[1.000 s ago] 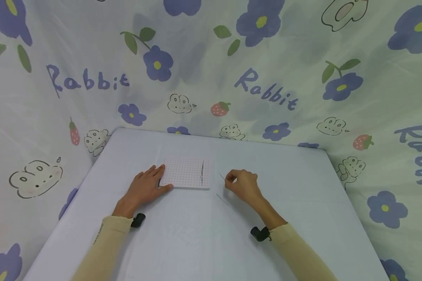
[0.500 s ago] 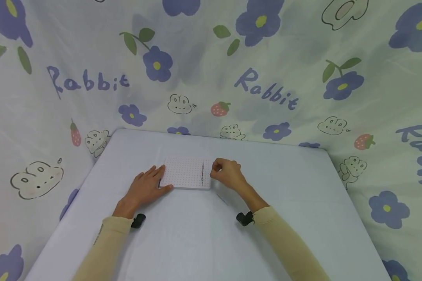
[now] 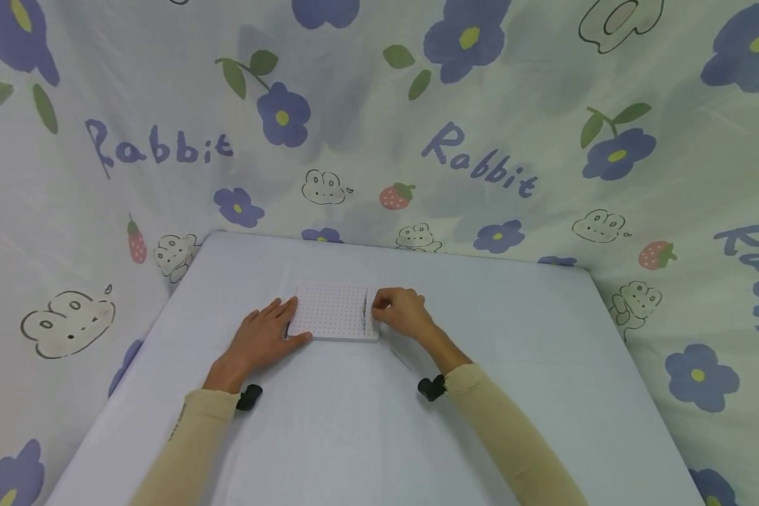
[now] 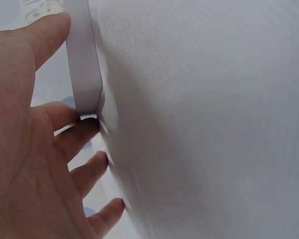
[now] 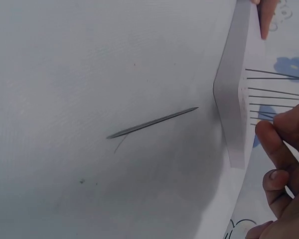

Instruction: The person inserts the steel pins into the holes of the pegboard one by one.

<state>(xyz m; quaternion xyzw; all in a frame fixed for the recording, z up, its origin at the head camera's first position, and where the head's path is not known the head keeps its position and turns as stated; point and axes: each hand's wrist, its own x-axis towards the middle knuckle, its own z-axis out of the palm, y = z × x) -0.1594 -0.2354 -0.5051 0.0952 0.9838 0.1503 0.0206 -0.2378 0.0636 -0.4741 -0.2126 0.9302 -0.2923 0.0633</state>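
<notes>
A white board dotted with a grid of small holes (image 3: pixel 329 309) lies flat on the table. My left hand (image 3: pixel 262 341) rests at its left side, fingers spread along that edge and thumb at the near edge; the left wrist view shows the thumb against the board's side (image 4: pixel 84 64). Several thin dark needles (image 5: pixel 276 94) stand in a row near the board's right edge. Over that edge, beside the row, my right hand (image 3: pixel 401 311) pinches a needle between thumb and index finger, mostly hidden by the fingertips (image 5: pixel 269 137).
One loose needle (image 5: pixel 154 122) lies on the white-covered table (image 3: pixel 519 330), just right of the board's near corner. Behind the table hangs a flowered curtain (image 3: pixel 354 126). Black cameras are strapped at both wrists.
My right hand has moved left with its needle, from the table right of the board to over the board's right edge. The left hand has stayed in place.
</notes>
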